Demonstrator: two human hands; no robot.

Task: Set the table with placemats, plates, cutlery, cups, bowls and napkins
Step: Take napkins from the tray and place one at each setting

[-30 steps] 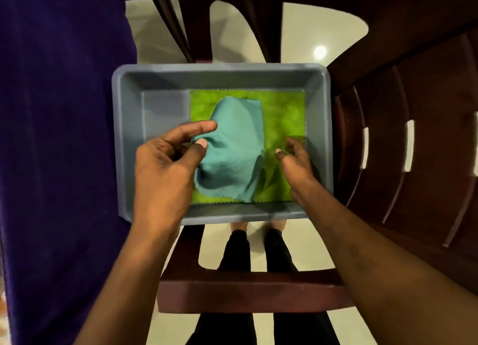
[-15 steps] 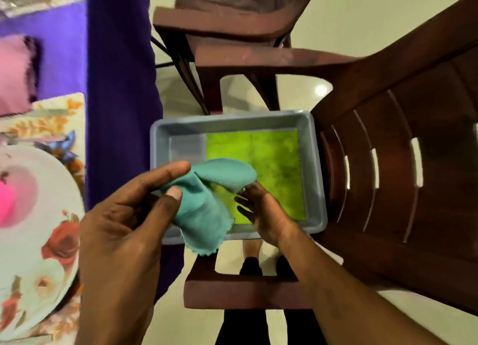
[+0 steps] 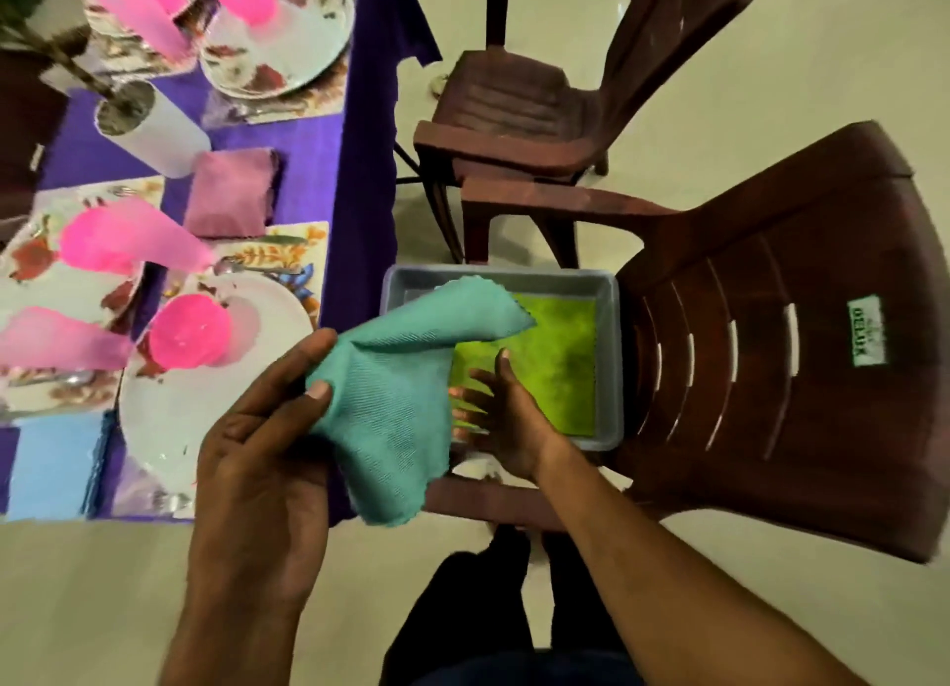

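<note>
My left hand [image 3: 262, 428] pinches a teal napkin [image 3: 406, 377] between thumb and fingers and holds it in the air over the near left corner of a grey tray [image 3: 609, 356]. The cloth hangs loosely and covers part of the tray. A green napkin [image 3: 555, 361] lies flat inside the tray. My right hand [image 3: 504, 418] hovers with spread, relaxed fingers just behind the hanging teal cloth, above the tray's near edge, holding nothing. On the table to the left sit a white plate [image 3: 205, 407] with a pink bowl [image 3: 190, 333], a floral placemat [image 3: 288, 253], a purple napkin [image 3: 231, 197] and a blue napkin [image 3: 51, 459].
The tray rests on the arm of a brown plastic chair [image 3: 771, 335]; a second brown chair [image 3: 529, 104] stands behind it. The table has a purple cloth [image 3: 360, 181] with further plates [image 3: 277, 32], pink cups [image 3: 128, 243] and a white vase [image 3: 149, 125]. My legs stand below.
My left hand has lifted the teal napkin out of the tray and drawn it toward me and the table. My right hand has let go and opened. The view has swung left.
</note>
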